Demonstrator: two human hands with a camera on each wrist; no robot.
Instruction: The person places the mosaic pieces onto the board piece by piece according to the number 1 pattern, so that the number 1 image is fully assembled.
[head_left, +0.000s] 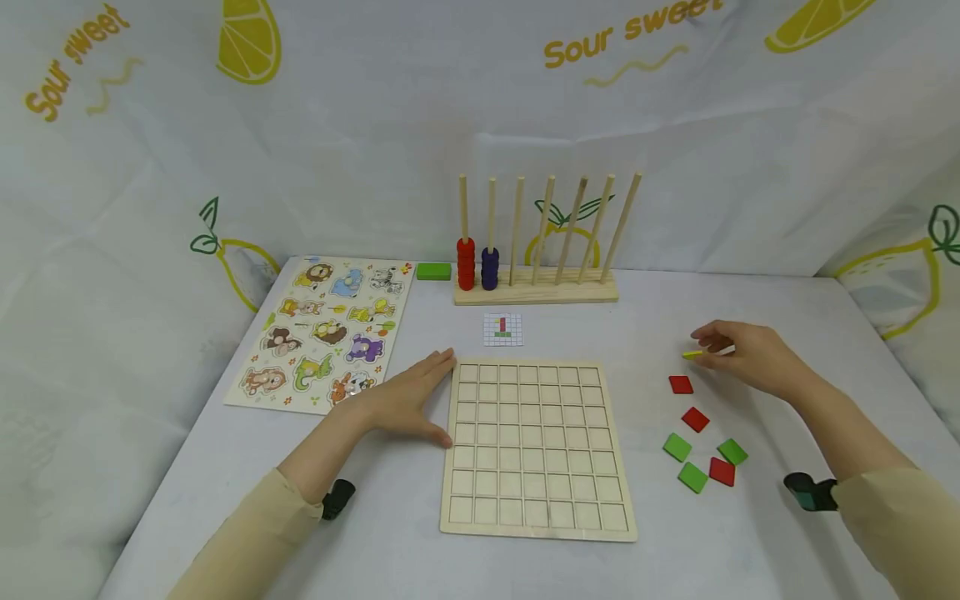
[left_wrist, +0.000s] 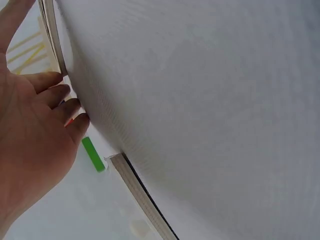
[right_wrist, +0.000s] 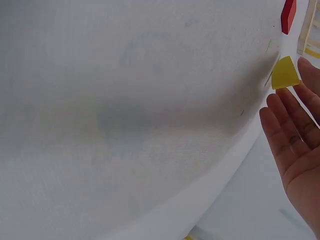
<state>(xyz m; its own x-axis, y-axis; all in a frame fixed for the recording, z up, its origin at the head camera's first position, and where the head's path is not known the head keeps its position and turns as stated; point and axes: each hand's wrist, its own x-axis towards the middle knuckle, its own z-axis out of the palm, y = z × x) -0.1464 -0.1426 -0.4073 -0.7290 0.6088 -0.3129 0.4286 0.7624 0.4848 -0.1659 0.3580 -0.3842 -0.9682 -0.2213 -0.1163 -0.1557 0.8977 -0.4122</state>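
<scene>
Beige sleeves bracketing the scene, you are pinching a yellow tile in your right hand; the grid board is lying at the tile's eight o'clock, while your left hand, grasping nothing, is touching its nine-o'clock edge.

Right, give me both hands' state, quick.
Left hand: open, at the left edge of the grid board.
Right hand: holding a yellow tile, pinched between thumb and fingers.
</scene>
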